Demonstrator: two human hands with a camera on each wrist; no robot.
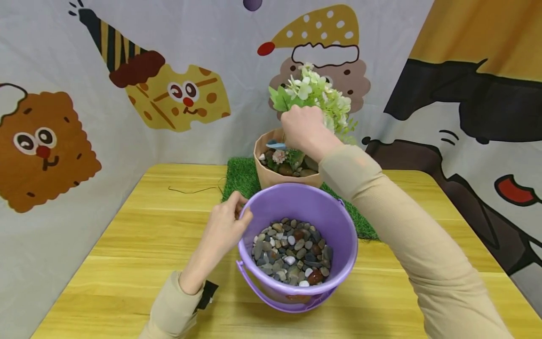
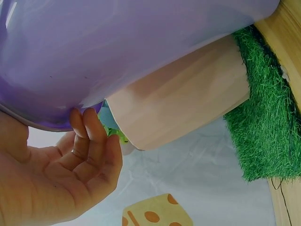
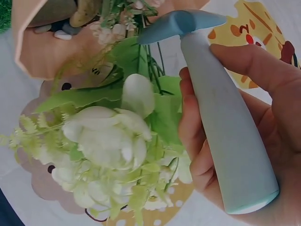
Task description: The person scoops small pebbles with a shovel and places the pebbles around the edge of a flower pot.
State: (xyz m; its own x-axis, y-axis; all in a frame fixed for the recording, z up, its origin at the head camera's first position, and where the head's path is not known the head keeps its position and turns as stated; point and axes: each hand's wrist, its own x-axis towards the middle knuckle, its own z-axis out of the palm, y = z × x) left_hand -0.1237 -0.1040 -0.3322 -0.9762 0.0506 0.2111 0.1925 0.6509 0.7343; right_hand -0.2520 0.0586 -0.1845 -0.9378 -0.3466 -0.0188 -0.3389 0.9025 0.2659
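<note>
At the far side of the table my right hand [image 1: 306, 127] is raised over a peach flowerpot [image 1: 281, 179]. It grips the pale handle of a small hand trowel [image 3: 230, 122], whose blue blade [image 1: 276, 145] hangs inside the pot's rim. Pebbles, a small pink flower and green leaves show within the pot, with tall white artificial flowers [image 3: 110, 136] rising beside the hand. My left hand [image 1: 224, 223] holds the rim of a purple bucket [image 1: 345, 226] at its left side, thumb and fingers on either side of the edge. Many mixed pebbles [image 1: 292, 252] cover the bucket's bottom.
Under the pot lies a green artificial-grass mat [image 1: 243, 176], partly behind the bucket. A thin dark wire [image 1: 192, 191] lies on the wooden table [image 1: 127, 263] left of it. Behind stands a cartoon-printed cloth [image 1: 250, 84]. The bucket's handle [image 1: 271, 303] hangs down in front.
</note>
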